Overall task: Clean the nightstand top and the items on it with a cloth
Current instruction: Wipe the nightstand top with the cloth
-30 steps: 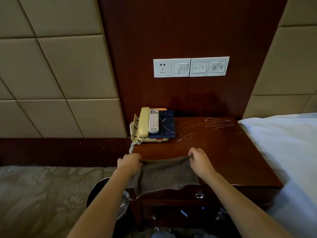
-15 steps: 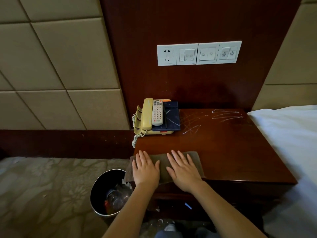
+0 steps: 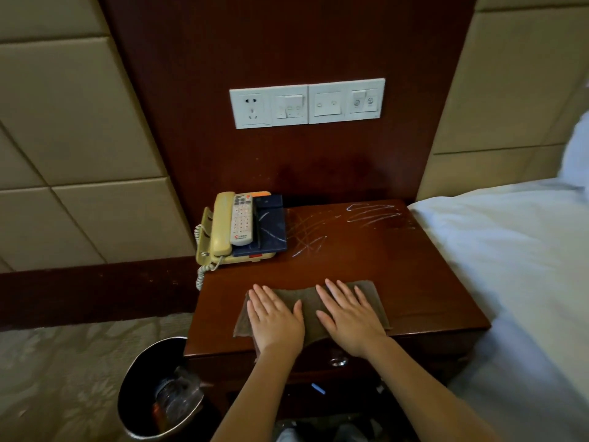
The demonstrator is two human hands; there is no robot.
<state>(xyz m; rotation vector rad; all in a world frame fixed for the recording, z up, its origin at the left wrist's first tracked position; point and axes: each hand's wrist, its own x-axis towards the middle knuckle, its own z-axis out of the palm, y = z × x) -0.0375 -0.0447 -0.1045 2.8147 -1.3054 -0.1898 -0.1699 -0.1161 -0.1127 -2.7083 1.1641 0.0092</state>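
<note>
A dark reddish wood panel fills the middle of the frame, faintly glossy in dim, warm light. On it, just above centre, sits a white strip of socket and switches. Beige padded wall panels with diagonal seams cover the left side, and more padded panels rise at upper right. A dark wood baseboard runs along the left, above pale floral carpet. A bed with white sheets takes the right edge, touching the nightstand. A round metal waste bin stands at lower left.
</note>
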